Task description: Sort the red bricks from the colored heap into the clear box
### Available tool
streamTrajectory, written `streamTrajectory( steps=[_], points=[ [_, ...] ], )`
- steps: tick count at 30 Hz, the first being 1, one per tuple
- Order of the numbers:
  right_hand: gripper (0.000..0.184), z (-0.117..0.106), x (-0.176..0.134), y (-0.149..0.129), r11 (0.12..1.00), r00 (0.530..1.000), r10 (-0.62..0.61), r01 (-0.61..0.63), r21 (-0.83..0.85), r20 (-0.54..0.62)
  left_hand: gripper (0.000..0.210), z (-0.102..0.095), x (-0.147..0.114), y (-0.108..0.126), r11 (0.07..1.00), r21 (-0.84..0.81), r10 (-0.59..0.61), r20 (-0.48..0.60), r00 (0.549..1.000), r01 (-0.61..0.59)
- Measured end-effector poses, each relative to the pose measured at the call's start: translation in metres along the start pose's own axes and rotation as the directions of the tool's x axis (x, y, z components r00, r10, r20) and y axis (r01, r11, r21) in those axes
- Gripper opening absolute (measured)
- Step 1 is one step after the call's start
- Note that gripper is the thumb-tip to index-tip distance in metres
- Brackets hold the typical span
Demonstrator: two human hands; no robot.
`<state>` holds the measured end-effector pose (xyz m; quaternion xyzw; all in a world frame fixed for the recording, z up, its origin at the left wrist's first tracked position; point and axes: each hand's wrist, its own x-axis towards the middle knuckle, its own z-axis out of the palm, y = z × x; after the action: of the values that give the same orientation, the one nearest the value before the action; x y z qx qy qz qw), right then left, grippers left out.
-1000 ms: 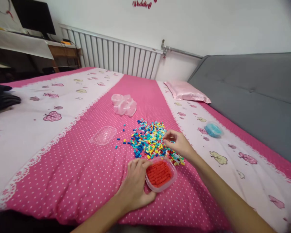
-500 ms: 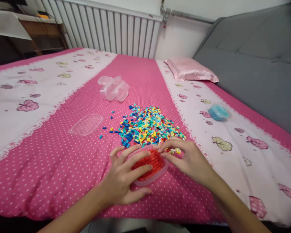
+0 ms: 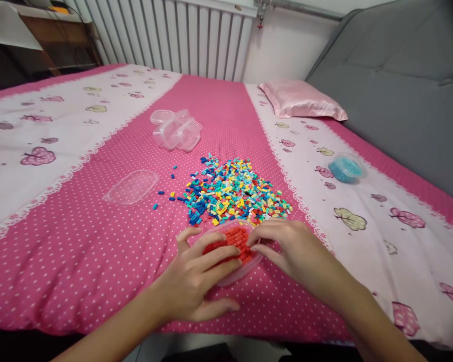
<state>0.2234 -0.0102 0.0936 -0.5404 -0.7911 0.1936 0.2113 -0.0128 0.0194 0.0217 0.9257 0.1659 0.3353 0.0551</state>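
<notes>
Near the front of the bed a clear plastic container (image 3: 245,271) holds many small red building bricks (image 3: 237,236), packed close together. My left hand (image 3: 202,269) lies over the container's left side, fingers spread and fingertips on the red bricks. At the right rim, my right hand (image 3: 287,246) has thumb and forefinger pinched together over the bricks' edge. Whatever sits between those fingertips is too small to make out. Just beyond the container spreads a pile of mixed small building bricks (image 3: 234,188) in blue, yellow, teal, white and red.
A flat clear lid (image 3: 132,187) lies to the left on the pink dotted bedsheet (image 3: 109,251). Several empty clear containers (image 3: 177,130) are stacked farther back. On the right stands a container of blue bricks (image 3: 346,168). A pink pillow (image 3: 302,100) rests by the grey headboard (image 3: 403,75).
My right hand's fingertips have moved from the container's far right rim down to the red bricks at its right side. My left hand stays spread over the bricks. The view has tilted slightly down.
</notes>
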Motion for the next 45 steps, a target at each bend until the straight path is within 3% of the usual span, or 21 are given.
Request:
streamTrajectory(
  steps=[6,12,22,37,45],
  points=[
    [0.023,-0.001,0.009,-0.007,0.968,0.996,0.011,0.01,-0.25,0.085,0.045,0.001,0.0,0.0,1.0,0.001,-0.001,0.028,1.0,0.0],
    [0.025,0.002,0.014,-0.008,0.932,0.987,-0.072,0.117,-0.343,0.142,0.042,0.002,0.001,0.001,1.0,-0.003,-0.002,-0.011,1.0,0.002],
    [0.024,0.002,0.016,-0.005,0.926,0.983,-0.079,0.135,-0.353,0.168,0.037,-0.004,0.003,0.003,1.0,0.027,-0.005,0.08,0.997,0.003],
    [0.02,0.005,0.021,-0.005,0.914,0.979,-0.055,0.13,-0.385,0.199,0.034,-0.003,0.004,0.004,1.0,-0.005,-0.021,0.048,0.999,0.021],
    [0.025,0.003,0.022,-0.007,0.948,0.969,0.085,-0.007,-0.317,0.233,0.033,-0.003,0.005,0.004,0.999,-0.017,-0.031,0.045,0.998,0.032]
  ],
)
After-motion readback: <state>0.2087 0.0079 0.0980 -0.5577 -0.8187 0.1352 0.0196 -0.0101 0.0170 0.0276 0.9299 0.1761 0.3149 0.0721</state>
